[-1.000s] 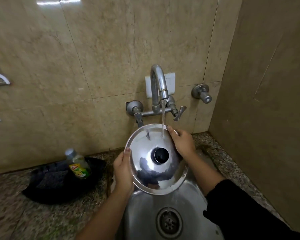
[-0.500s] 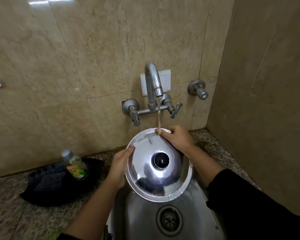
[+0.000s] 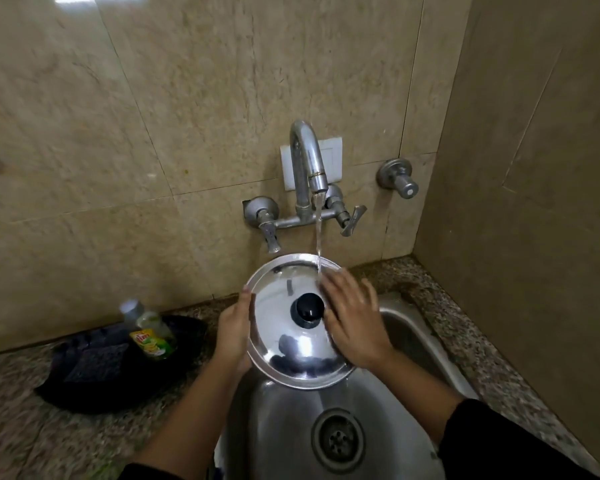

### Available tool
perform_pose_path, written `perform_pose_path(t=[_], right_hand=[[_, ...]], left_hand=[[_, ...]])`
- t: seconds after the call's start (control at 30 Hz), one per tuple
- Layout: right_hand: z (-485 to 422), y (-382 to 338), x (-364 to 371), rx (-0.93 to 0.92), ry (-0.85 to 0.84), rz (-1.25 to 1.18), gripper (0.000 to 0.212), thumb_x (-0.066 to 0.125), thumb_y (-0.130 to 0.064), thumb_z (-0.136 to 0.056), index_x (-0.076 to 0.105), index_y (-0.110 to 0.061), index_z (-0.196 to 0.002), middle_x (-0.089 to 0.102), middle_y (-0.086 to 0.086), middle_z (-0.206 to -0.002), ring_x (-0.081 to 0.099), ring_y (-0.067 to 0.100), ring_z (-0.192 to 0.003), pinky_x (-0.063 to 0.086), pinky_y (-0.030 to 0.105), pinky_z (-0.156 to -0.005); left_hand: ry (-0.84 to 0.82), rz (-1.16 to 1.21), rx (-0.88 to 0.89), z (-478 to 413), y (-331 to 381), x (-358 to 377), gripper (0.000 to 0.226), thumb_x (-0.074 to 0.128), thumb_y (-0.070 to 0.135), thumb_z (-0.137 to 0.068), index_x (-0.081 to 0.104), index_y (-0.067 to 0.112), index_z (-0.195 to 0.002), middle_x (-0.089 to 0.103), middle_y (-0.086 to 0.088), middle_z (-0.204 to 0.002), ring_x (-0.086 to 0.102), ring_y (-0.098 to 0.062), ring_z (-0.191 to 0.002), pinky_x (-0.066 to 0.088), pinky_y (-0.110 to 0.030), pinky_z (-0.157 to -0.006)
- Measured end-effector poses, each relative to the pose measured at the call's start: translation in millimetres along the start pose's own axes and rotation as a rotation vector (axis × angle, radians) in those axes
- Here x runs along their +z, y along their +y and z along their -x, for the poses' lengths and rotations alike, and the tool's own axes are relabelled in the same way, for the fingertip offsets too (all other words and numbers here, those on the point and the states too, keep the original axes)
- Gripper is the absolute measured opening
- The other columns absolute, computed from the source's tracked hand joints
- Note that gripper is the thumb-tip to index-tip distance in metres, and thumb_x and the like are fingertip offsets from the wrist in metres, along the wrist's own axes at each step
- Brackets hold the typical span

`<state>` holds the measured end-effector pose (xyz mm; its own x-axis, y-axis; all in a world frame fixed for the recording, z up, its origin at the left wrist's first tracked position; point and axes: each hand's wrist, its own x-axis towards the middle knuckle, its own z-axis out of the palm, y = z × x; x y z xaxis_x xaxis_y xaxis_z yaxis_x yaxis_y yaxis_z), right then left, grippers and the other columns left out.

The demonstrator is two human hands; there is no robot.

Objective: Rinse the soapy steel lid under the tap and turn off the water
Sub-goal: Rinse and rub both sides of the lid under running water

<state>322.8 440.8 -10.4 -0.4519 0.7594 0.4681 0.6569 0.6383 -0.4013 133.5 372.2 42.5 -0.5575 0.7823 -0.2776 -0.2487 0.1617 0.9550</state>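
Observation:
A round steel lid (image 3: 284, 344) with a black knob (image 3: 307, 310) is held tilted over the steel sink (image 3: 416, 344). My left hand (image 3: 234, 336) grips its left rim from behind. My right hand (image 3: 354, 320) lies flat and spread on the lid's right face, next to the knob, slightly blurred. Water runs from the curved tap (image 3: 307, 161) in a thin stream (image 3: 318, 237) and lands on the lid's upper right rim, just above my right fingers. The tap's two lever handles, left (image 3: 270, 233) and right (image 3: 352, 220), hang below the wall fitting.
A dish soap bottle (image 3: 149, 332) lies in a black tray (image 3: 94, 389) with a dark scrub pad (image 3: 96, 362) on the granite counter at left. A separate wall valve (image 3: 399, 178) sits right of the tap. The drain (image 3: 338, 441) lies below the lid. A tiled side wall closes the right.
My right hand moved from gripping the lid's top right rim down onto its face, fingers spread beside the knob. The stream now strikes the upper rim. The left hand keeps its hold.

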Motion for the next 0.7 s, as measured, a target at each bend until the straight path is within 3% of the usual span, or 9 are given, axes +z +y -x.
perform_pose_path(t=[0.1,0.17,0.23,0.3,0.37,0.43,0.53,0.6,0.7], right_hand=[[3.4,-6.0,-3.8,-0.159,0.022,-0.096,0.057,0.045,-0.023,-0.090,0.032,-0.023,-0.145,0.043,0.006,-0.145,0.037,0.018,-0.133,0.033,0.042,-0.110],[-8.5,-3.5,-11.6,-0.206,-0.016,-0.078,0.052,0.051,-0.028,-0.088,0.038,-0.026,-0.138,0.050,0.008,-0.128,0.049,0.020,-0.111,0.045,0.034,-0.091],[-23.6,-4.4,-16.6,-0.177,-0.105,-0.030,0.042,0.052,-0.040,-0.088,0.047,-0.028,-0.128,0.051,0.004,-0.117,0.055,0.018,-0.093,0.046,0.026,-0.072],[-35.6,-8.3,-12.8,-0.044,-0.123,-0.021,0.031,0.050,-0.044,-0.091,0.053,-0.022,-0.112,0.057,0.003,-0.109,0.060,0.023,-0.090,0.043,0.029,-0.067],[-46.0,-17.4,-5.4,0.174,-0.092,-0.067,0.025,0.048,-0.041,-0.092,0.055,-0.018,-0.099,0.062,0.006,-0.098,0.062,0.028,-0.087,0.046,0.034,-0.068],[-57.3,-28.1,-0.1,0.449,-0.117,-0.152,0.029,0.047,-0.038,-0.091,0.061,-0.016,-0.103,0.066,0.010,-0.101,0.062,0.031,-0.093,0.050,0.038,-0.077],[-71.4,-41.0,-0.3,0.717,-0.221,-0.153,0.037,0.042,-0.036,-0.094,0.064,-0.009,-0.109,0.066,0.014,-0.110,0.062,0.033,-0.102,0.048,0.037,-0.084],[-70.7,-45.0,-0.5,0.612,-0.179,-0.052,0.035,0.040,-0.034,-0.096,0.062,-0.009,-0.107,0.066,0.013,-0.105,0.064,0.033,-0.098,0.050,0.038,-0.080],[-57.9,-38.8,-2.0,0.108,-0.065,0.033,0.031,0.034,-0.035,-0.099,0.053,-0.012,-0.108,0.060,0.012,-0.104,0.063,0.031,-0.084,0.048,0.036,-0.064]], left_hand=[[0.041,-0.027,-0.026,0.5,2.8,7.6,0.035,0.052,0.042,-0.093,0.064,0.011,-0.081,0.067,-0.017,-0.086,0.062,-0.031,-0.080,0.052,-0.045,-0.081],[0.077,-0.058,-0.033,-2.3,4.7,14.6,0.038,0.050,0.042,-0.094,0.063,0.010,-0.077,0.064,-0.018,-0.082,0.061,-0.031,-0.078,0.052,-0.047,-0.080],[0.095,-0.079,-0.011,-6.3,4.5,23.3,0.041,0.050,0.041,-0.094,0.065,0.008,-0.074,0.067,-0.020,-0.080,0.064,-0.034,-0.076,0.053,-0.048,-0.083],[0.112,-0.096,0.034,-10.4,3.2,34.2,0.043,0.051,0.042,-0.090,0.065,0.008,-0.069,0.070,-0.025,-0.084,0.068,-0.040,-0.081,0.054,-0.053,-0.085],[0.152,-0.155,0.082,-6.7,6.2,45.4,0.047,0.048,0.044,-0.088,0.062,0.005,-0.066,0.068,-0.024,-0.078,0.066,-0.041,-0.078,0.055,-0.048,-0.079],[0.197,-0.231,0.156,6.1,13.4,54.9,0.045,0.044,0.034,-0.097,0.057,0.002,-0.067,0.059,-0.013,-0.064,0.059,-0.031,-0.064,0.046,-0.034,-0.062],[0.219,-0.321,0.280,20.4,12.5,62.0,0.045,0.040,0.025,-0.100,0.050,0.013,-0.058,0.050,-0.002,-0.056,0.049,-0.019,-0.055,0.034,-0.027,-0.049],[0.226,-0.312,0.313,22.5,12.0,57.9,0.043,0.041,0.024,-0.100,0.051,0.016,-0.059,0.052,-0.002,-0.058,0.051,-0.019,-0.057,0.036,-0.025,-0.050],[0.244,-0.248,0.262,7.8,10.9,42.8,0.038,0.044,0.024,-0.098,0.064,0.003,-0.074,0.061,-0.008,-0.068,0.060,-0.027,-0.070,0.047,-0.031,-0.064]])
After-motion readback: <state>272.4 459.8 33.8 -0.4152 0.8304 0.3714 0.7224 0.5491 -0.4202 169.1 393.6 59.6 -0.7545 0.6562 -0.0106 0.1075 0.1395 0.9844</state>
